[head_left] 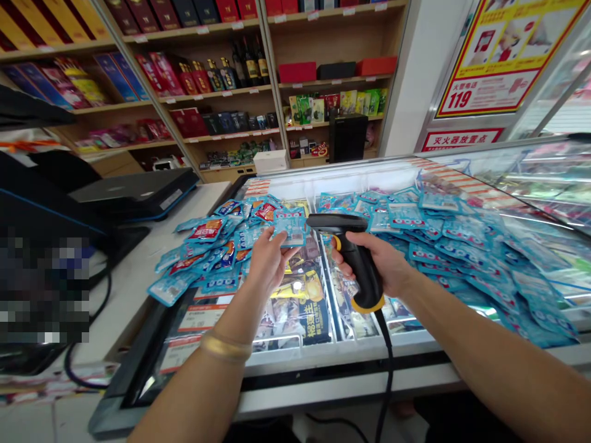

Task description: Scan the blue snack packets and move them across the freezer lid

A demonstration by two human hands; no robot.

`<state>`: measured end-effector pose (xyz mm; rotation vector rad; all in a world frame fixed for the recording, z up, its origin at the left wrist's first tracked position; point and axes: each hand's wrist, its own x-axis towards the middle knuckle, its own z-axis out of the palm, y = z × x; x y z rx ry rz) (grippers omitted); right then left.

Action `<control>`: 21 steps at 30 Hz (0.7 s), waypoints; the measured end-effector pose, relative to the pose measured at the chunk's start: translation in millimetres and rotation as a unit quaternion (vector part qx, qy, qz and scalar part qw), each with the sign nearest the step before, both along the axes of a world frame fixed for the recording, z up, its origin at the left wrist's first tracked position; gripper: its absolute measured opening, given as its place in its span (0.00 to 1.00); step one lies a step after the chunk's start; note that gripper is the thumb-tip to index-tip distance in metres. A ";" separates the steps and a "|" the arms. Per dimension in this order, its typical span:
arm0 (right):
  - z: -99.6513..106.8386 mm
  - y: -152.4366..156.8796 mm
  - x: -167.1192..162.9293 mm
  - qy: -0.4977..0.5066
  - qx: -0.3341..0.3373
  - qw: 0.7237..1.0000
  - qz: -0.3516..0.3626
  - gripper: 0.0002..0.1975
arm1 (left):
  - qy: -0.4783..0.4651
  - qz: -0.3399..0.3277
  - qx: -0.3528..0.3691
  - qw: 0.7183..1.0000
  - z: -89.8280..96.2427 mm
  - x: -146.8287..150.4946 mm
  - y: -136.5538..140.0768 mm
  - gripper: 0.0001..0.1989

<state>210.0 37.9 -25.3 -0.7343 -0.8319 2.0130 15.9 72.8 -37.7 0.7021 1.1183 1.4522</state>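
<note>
Between the thumb and fingers of my left hand [270, 261] is a blue snack packet [290, 227], its barcode side facing up. My right hand [376, 258] is wrapped round the grip of a black and yellow barcode scanner [360, 264]. The scanner's head points left at the packet, a small gap apart. A loose heap of blue packets [207, 252], some showing red or orange fronts, lies beyond and left of my left hand. To the right of the scanner spreads a larger pile of blue packets [462, 240].
Both piles rest on the glass top of a chest freezer [318, 363] with frozen goods inside. A white counter [124, 289] with a black flat device [138, 187] adjoins on the left. The scanner's cable [385, 369] hangs over the front edge. Stocked shelves [226, 92] stand behind.
</note>
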 end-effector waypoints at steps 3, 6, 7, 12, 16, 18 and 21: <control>-1.4 -0.4 -2.1 -0.027 -0.007 1.000 0.004 0.10 | 0.079 0.020 0.039 0.996 -1.3 2.2 -1.7 0.12; -2.9 0.0 -4.0 -0.052 -0.016 0.998 -0.007 0.09 | 0.112 0.025 0.050 0.992 -2.3 2.8 -2.4 0.15; -3.3 0.3 -4.4 -0.059 -0.019 0.998 -0.010 0.09 | 0.113 0.027 0.051 0.992 -2.5 2.8 -2.3 0.16; -5.7 2.7 -4.2 -0.065 -0.021 0.998 -0.007 0.10 | 0.114 0.034 0.050 0.992 -4.1 3.1 0.6 0.16; -4.9 5.5 -5.0 -0.066 -0.040 0.997 0.004 0.11 | 0.117 0.053 0.045 0.991 -5.9 2.6 0.9 0.19; -1.6 7.7 -5.6 -0.050 -0.041 0.998 0.000 0.10 | 0.121 0.054 0.051 0.990 -4.3 2.4 0.5 0.24; 9.0 10.9 -0.6 -0.012 -0.032 0.999 -0.025 0.10 | 0.137 0.046 0.078 0.986 4.2 7.2 2.6 0.31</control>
